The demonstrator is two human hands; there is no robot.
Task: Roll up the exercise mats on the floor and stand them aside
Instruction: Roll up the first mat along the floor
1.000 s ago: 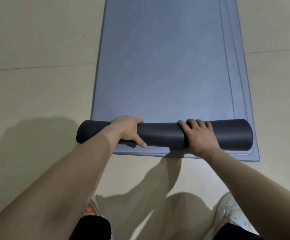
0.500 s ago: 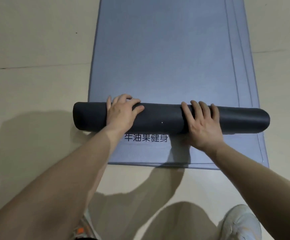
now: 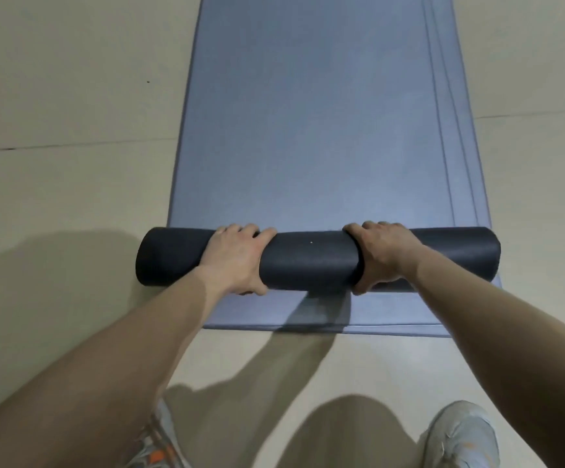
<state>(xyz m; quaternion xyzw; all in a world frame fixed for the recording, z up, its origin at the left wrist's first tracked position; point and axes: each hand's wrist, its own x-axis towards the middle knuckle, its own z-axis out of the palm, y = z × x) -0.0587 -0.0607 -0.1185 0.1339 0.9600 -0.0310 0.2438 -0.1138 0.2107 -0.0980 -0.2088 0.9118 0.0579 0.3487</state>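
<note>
A blue exercise mat (image 3: 318, 130) lies flat on the floor, stretching away from me. Its near end is wound into a dark roll (image 3: 308, 261) lying crosswise. My left hand (image 3: 237, 258) grips the roll left of its middle, fingers over the top and thumb underneath. My right hand (image 3: 382, 251) grips it right of the middle in the same way. Under the roll, further blue mat edges (image 3: 409, 327) show at the near end and along the right side, so more than one mat is stacked here.
Pale floor (image 3: 71, 113) surrounds the mats, with a seam line across it. My light sneakers (image 3: 460, 437) stand just behind the near mat edge. Shadows of my arms fall on the floor at left and centre.
The roll has grown thicker and moved away from me along the mat. My hands went from flat on top of the roll to curled around it. The printed text on the lower mat is covered.
</note>
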